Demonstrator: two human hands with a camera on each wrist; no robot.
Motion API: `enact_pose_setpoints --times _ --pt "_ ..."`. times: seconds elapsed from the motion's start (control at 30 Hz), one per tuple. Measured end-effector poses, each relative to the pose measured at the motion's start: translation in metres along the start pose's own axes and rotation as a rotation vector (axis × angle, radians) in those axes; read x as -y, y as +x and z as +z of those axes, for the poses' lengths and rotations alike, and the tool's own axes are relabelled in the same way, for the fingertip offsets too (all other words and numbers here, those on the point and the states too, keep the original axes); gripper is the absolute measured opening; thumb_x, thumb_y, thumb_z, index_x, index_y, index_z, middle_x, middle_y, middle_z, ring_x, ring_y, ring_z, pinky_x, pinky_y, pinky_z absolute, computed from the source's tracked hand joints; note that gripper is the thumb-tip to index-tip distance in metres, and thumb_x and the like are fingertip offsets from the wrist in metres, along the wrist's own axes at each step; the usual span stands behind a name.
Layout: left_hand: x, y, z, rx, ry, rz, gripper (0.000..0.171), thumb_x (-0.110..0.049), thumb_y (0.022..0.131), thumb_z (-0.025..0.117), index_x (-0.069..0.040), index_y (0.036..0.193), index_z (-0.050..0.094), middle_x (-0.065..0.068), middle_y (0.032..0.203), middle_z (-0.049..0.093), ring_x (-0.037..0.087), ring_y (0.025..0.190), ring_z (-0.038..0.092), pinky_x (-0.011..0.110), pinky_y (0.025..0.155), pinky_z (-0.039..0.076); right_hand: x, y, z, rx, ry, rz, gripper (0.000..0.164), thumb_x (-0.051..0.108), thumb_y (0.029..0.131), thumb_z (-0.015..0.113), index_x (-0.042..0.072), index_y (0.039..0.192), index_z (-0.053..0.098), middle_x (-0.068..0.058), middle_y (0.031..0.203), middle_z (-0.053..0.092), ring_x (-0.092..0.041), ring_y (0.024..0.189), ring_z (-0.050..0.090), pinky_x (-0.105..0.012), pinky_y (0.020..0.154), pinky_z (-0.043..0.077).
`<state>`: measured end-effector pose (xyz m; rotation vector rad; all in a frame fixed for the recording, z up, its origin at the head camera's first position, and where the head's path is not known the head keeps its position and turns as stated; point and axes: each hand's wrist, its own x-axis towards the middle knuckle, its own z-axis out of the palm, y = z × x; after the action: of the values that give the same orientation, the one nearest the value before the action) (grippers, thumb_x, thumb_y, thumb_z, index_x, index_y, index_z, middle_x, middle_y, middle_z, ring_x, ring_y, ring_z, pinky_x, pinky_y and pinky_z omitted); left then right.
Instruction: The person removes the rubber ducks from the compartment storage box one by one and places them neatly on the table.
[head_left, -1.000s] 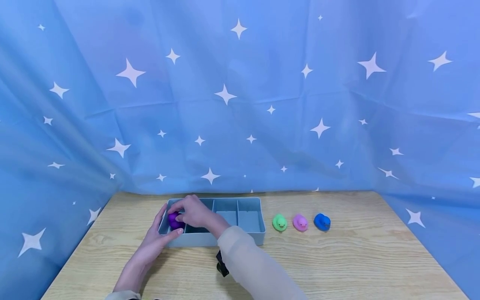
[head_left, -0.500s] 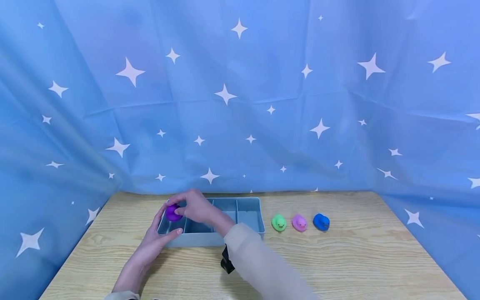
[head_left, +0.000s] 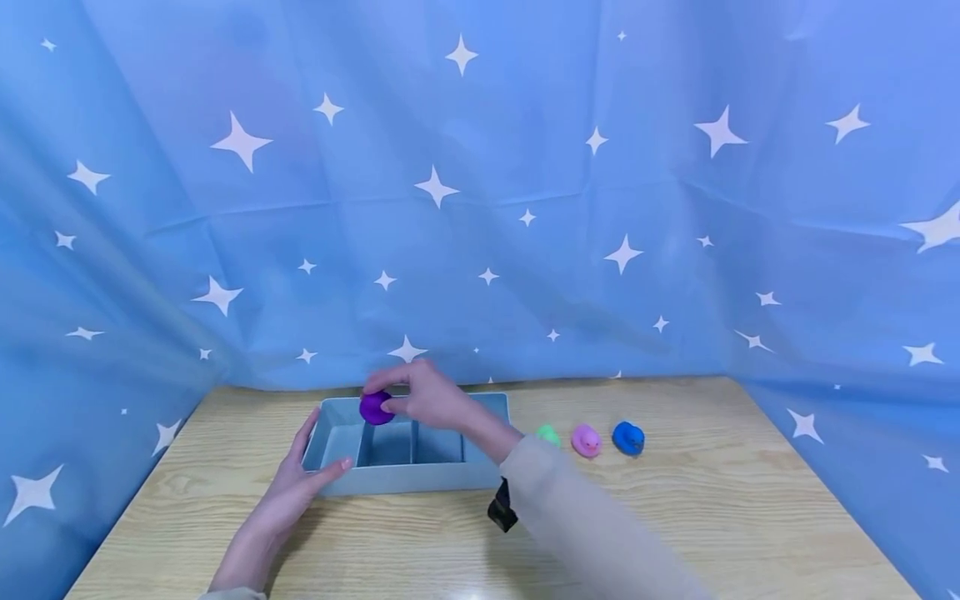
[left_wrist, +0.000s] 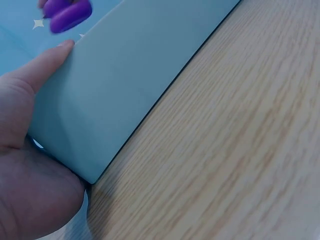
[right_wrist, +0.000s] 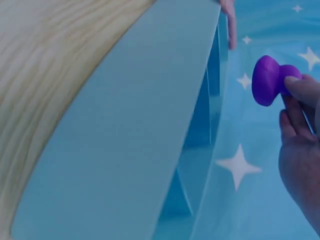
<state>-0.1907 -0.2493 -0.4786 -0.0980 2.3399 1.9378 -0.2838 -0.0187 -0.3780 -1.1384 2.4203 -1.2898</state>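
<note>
My right hand (head_left: 438, 398) pinches a purple toy duck (head_left: 377, 408) between thumb and fingers, held above the left part of a blue-grey divided box (head_left: 408, 478). In the right wrist view the purple duck stands clear of the box's rim, thumb on its smaller round end. My left hand (head_left: 296, 483) holds the left end of the box, with the thumb (left_wrist: 50, 65) at the front rim and the fingers along the left side. Its fingers are mostly hidden in the left wrist view. The box's leftmost compartment (head_left: 341, 447) holds nothing visible.
Right of the box, a green toy duck (head_left: 548, 434), partly behind my right forearm, a pink toy duck (head_left: 587, 441) and a blue toy duck (head_left: 628, 438) stand in a row on the wooden table (head_left: 735, 500). A blue star-patterned cloth (head_left: 510, 167) hangs behind.
The right hand has lifted the purple duck out of the box's leftmost compartment and carried it up and right. The left hand stays on the box. The head view has shifted slightly.
</note>
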Motion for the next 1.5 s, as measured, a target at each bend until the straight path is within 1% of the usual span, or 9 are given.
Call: enact_pose_setpoints --times 0.07,0.17,0.33,0.47,0.57,0.7,0.9,1.17,1.5 --pt "0.0 0.0 -0.001 0.002 0.019 0.0 0.108 -0.024 0.095 0.075 -0.033 0.166 -0.006 0.021 0.17 -0.006 0.047 0.153 -0.001 0.071 0.117 0.009 -0.002 -0.005 -0.009 -0.007 -0.002 -0.011 0.031 -0.006 0.094 0.069 0.009 0.12 0.077 -0.004 0.131 0.069 -0.016 0.127 0.059 -0.031 0.099 0.053" --pt "0.0 0.001 -0.001 0.0 0.042 -0.011 0.109 -0.027 0.094 0.076 -0.034 0.165 -0.006 0.018 0.17 -0.009 0.046 0.153 -0.006 0.072 0.117 0.006 -0.005 -0.013 -0.021 -0.019 -0.011 -0.023 0.03 -0.007 0.094 0.069 0.006 0.119 0.077 -0.005 0.129 0.069 -0.019 0.127 0.059 -0.033 0.1 0.053" --pt "0.0 0.001 0.0 -0.011 0.058 -0.05 0.109 -0.031 0.094 0.076 -0.035 0.165 -0.006 0.016 0.17 -0.012 0.045 0.153 -0.009 0.073 0.117 0.003 -0.011 -0.028 -0.04 -0.034 -0.028 -0.05 0.03 -0.009 0.092 0.069 0.006 0.116 0.078 -0.006 0.126 0.071 -0.022 0.125 0.061 -0.04 0.101 0.053" --pt "-0.001 0.001 0.0 -0.003 0.056 -0.045 0.109 -0.029 0.095 0.075 -0.034 0.165 -0.008 0.017 0.17 -0.014 0.047 0.153 -0.01 0.074 0.116 0.004 -0.016 -0.044 -0.056 -0.044 -0.048 -0.047 0.031 -0.008 0.092 0.069 0.005 0.118 0.078 -0.01 0.131 0.069 -0.026 0.129 0.059 -0.048 0.105 0.049" --pt "-0.001 0.001 -0.001 0.003 0.057 -0.037 0.108 -0.027 0.096 0.074 -0.034 0.165 -0.008 0.017 0.17 -0.016 0.047 0.152 -0.011 0.074 0.115 0.005 -0.021 -0.055 -0.069 -0.054 -0.081 -0.047 0.032 -0.008 0.091 0.069 0.005 0.12 0.077 -0.013 0.134 0.067 -0.029 0.131 0.058 -0.049 0.109 0.046" --pt "-0.001 0.002 -0.002 0.001 0.056 -0.04 0.108 -0.026 0.096 0.074 -0.034 0.165 -0.008 0.017 0.17 -0.015 0.047 0.152 -0.011 0.073 0.116 0.005 -0.027 -0.072 -0.085 -0.08 -0.109 -0.029 0.033 -0.007 0.091 0.071 0.005 0.121 0.076 -0.012 0.133 0.067 -0.031 0.133 0.056 -0.048 0.11 0.045" --pt "-0.002 0.001 -0.001 0.004 0.056 -0.045 0.108 -0.026 0.096 0.074 -0.035 0.165 -0.009 0.016 0.169 -0.017 0.047 0.152 -0.013 0.073 0.116 0.002 -0.037 -0.1 -0.107 -0.122 -0.131 0.0 0.033 -0.009 0.09 0.071 0.005 0.12 0.077 -0.012 0.131 0.068 -0.033 0.13 0.058 -0.047 0.106 0.049" --pt "-0.001 0.0 -0.002 0.004 0.057 -0.052 0.108 -0.027 0.096 0.074 -0.035 0.165 -0.009 0.015 0.17 -0.016 0.046 0.153 -0.011 0.073 0.116 0.004 -0.049 -0.128 -0.126 -0.173 -0.141 -0.025 0.031 -0.011 0.089 0.07 0.001 0.117 0.076 -0.015 0.127 0.069 -0.037 0.127 0.06 -0.052 0.104 0.05" --pt "-0.002 -0.001 -0.001 0.011 0.044 -0.038 0.108 -0.024 0.096 0.074 -0.035 0.165 -0.009 0.016 0.17 -0.016 0.046 0.153 -0.012 0.073 0.116 0.006 -0.066 -0.16 -0.144 -0.234 -0.167 0.043 0.03 -0.007 0.091 0.069 -0.001 0.119 0.075 -0.02 0.129 0.068 -0.041 0.128 0.057 -0.058 0.103 0.048"
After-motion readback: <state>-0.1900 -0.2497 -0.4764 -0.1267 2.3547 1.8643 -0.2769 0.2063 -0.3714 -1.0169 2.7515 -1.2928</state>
